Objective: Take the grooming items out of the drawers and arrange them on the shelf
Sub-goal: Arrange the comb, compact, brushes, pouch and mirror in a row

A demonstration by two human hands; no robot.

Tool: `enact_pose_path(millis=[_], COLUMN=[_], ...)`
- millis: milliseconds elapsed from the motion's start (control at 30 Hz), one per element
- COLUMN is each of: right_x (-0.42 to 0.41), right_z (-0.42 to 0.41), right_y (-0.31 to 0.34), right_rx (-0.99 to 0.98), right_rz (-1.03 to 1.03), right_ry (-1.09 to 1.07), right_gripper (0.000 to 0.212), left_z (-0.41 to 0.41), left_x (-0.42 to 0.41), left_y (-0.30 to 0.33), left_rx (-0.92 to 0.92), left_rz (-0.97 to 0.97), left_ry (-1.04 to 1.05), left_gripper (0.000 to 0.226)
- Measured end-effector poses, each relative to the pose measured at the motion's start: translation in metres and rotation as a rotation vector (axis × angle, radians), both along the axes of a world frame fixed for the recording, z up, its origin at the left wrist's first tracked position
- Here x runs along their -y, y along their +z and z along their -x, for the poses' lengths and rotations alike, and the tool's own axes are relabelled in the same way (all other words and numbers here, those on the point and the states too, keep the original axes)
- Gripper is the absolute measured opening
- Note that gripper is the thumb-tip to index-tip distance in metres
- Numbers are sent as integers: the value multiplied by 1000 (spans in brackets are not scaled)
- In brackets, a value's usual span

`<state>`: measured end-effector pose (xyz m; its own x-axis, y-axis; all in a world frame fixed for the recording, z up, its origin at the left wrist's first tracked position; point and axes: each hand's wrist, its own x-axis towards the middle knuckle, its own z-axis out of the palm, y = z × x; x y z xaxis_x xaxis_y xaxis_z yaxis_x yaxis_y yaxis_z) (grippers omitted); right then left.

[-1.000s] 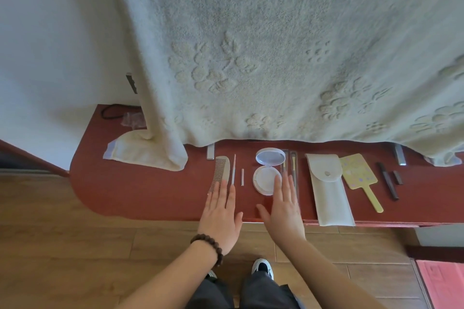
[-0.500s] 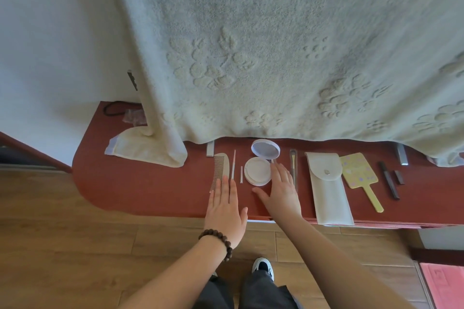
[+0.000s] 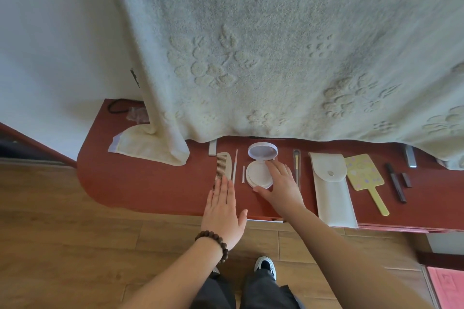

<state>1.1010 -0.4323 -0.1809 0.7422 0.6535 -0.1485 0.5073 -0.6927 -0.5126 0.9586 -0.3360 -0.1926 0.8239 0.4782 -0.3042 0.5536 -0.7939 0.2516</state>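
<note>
Home room: wood-plank floor point(image 3: 75, 246) running under red shelf point(image 3: 150, 183), embossed towel point(image 3: 276, 57) hanging above it.

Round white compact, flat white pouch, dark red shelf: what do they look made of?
Round white compact: likely moulded plastic; smooth, thin-walled, with a glossy insert in the raised lid that may be a mirror.
Flat white pouch: probably faux leather; smooth matte flap with a metal snap.
Dark red shelf: looks like painted or laminated board; uniform colour, faint sheen.
</note>
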Motion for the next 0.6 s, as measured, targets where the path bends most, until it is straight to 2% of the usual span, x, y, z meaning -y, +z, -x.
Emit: enact_pose_path(millis=[467, 600], right_x=[-6, 14], right_z=[5, -5], right_y=[-1, 6], right_rx=[-29, -21], right_rz=[0, 5], right_ry=[60, -32], right_gripper=[73, 71], left_z=[-7, -8], left_x=[9, 9], left_y=[-1, 4], left_rx=[-26, 5], left_rz=[7, -7], left_ry=[17, 17], left_gripper=[77, 75])
